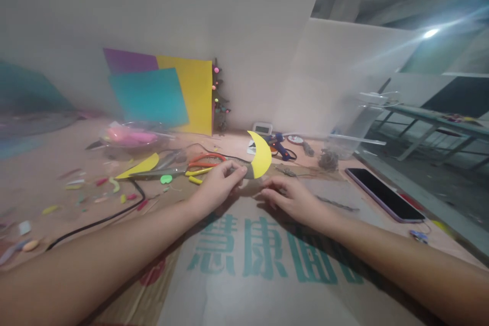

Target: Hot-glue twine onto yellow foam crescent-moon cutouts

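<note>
A yellow paper crescent (262, 156) stands upright at the middle, with a small dark grey piece (249, 171) at its lower left edge. My left hand (224, 179) pinches that grey piece between thumb and fingers. Just right of and below the crescent is my right hand (286, 194), its fingers curled but apart, with nothing visible between them. Under both hands lies a pale sheet printed with large green characters (263, 247).
Red-handled scissors (208, 159), yellow-handled pliers (198, 172) and a yellow scrap (143, 167) lie left of the hands. Behind are a blue glue gun (281, 148) and coloured sheets (148, 97). A phone (382, 193) lies right; a black cable (103, 220) crosses the left.
</note>
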`<state>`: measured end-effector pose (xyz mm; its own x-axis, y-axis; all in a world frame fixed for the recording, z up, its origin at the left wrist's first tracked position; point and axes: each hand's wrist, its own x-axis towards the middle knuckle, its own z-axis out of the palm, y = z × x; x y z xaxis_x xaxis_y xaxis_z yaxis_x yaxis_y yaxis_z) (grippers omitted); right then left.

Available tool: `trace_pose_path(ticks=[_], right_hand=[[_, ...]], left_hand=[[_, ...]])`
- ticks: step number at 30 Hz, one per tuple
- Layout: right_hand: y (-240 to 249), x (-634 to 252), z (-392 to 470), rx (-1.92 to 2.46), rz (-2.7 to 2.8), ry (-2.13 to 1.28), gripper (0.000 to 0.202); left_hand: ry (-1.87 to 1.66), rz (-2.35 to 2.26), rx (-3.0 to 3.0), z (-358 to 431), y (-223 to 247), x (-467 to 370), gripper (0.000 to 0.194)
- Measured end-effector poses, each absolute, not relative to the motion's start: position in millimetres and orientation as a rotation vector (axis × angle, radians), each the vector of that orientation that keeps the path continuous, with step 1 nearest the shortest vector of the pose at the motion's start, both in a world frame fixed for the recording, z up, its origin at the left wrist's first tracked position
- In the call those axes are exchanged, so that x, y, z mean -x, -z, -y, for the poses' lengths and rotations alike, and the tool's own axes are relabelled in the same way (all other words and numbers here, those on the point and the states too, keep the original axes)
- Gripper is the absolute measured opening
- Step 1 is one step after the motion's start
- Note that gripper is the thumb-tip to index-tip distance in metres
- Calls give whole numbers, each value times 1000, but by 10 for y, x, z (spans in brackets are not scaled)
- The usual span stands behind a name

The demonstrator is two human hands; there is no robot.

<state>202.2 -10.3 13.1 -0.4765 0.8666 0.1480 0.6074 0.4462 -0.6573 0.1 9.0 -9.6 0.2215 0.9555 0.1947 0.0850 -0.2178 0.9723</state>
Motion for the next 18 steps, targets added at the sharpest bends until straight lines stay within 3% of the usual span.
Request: trace_pose_path(ticks=[7, 9, 18], right_hand=[[-91, -1882, 163, 880, 2800, 464, 30], [-150, -1841, 174, 752, 2785, 659, 28], [-537, -2014, 108, 889, 2552, 613, 26]], left_hand=[[-1146, -1068, -1513, -83, 60, -2, 29], [-1142, -1091, -1533, -74, 58, -4, 29], [-996, -1168, -1755, -3, 13, -12, 27]])
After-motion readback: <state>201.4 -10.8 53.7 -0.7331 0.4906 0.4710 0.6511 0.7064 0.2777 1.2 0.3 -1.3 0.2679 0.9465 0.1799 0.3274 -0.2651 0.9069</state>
